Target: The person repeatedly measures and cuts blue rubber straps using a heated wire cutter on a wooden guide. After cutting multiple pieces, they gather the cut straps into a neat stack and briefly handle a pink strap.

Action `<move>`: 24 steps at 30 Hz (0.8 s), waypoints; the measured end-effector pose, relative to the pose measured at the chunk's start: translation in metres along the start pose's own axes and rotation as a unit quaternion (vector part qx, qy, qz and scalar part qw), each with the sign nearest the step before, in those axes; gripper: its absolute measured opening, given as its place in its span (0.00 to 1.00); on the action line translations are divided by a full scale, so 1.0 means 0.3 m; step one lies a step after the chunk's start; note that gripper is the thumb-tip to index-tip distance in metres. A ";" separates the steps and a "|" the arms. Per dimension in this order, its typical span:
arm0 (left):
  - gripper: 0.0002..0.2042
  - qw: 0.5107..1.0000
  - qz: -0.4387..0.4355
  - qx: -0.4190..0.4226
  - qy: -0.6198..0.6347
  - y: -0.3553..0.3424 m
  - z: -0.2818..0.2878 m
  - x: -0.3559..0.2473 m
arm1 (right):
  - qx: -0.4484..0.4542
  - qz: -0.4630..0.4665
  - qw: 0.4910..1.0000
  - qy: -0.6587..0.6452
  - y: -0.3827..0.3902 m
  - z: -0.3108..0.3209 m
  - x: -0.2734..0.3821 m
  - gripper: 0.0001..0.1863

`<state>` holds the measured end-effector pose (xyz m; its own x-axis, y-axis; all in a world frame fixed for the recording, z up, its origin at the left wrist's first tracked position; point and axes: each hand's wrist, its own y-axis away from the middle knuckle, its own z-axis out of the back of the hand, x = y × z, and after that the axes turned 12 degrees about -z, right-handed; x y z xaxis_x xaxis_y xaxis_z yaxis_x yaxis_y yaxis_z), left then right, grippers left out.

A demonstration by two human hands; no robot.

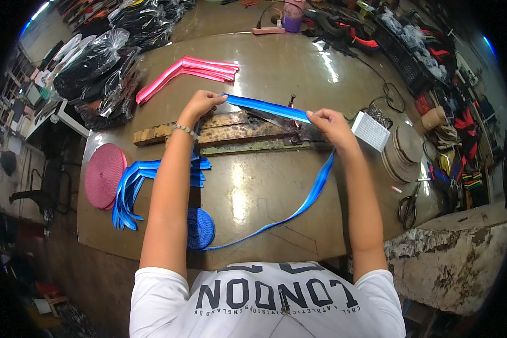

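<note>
A blue webbing strap [267,107] is stretched between my two hands, above a scorched wooden bar [225,133] on the table. My left hand [201,105] pinches its end. Farther along, my right hand [331,125] grips it, and from there the strap hangs down and curves back to a blue roll [200,228] near the table's front edge. A thin upright metal piece [292,101] stands just behind the strap, by my right hand. Cut blue strips [130,188] lie in a bundle left of my left forearm, which hides part of them.
Pink strips [186,72] lie at the back of the table [265,191]. A pink webbing roll [105,176] sits at the left. On the right are a white box [370,132], beige rolls [401,149] and scissors [408,209]. Plastic-wrapped bundles [96,67] crowd the far left.
</note>
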<state>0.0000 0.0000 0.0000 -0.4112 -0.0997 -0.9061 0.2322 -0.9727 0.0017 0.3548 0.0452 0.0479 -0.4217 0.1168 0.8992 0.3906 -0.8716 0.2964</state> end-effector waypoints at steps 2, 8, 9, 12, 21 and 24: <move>0.17 1.000 0.005 -0.005 -0.016 -0.013 -0.004 0.015 | 0.025 0.000 0.999 -0.023 -0.006 0.008 -0.027 0.15; 0.18 1.000 0.001 0.008 -0.014 -0.029 -0.006 0.033 | 0.056 -0.081 0.993 -0.059 -0.048 0.007 -0.129 0.15; 0.17 1.000 0.005 0.002 -0.009 -0.023 -0.007 0.033 | 0.065 -0.109 0.989 -0.078 -0.055 0.003 -0.141 0.15; 0.17 1.000 -0.005 -0.002 -0.007 -0.011 -0.010 0.025 | 0.082 -0.100 0.987 -0.095 -0.073 -0.009 -0.167 0.14; 0.17 1.000 -0.001 0.008 -0.007 -0.012 -0.007 0.016 | 0.097 -0.106 0.984 -0.104 -0.086 -0.003 -0.181 0.13; 0.16 0.999 -0.007 0.015 -0.027 -0.012 -0.005 0.016 | 0.081 -0.107 0.988 -0.074 -0.094 0.002 -0.198 0.14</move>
<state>-0.0014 0.0034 -0.0051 -0.4620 -0.0973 -0.8815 0.2000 -0.9798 0.0034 0.3694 0.0630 -0.0136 -0.3896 0.3679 0.8443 0.4363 -0.7336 0.5210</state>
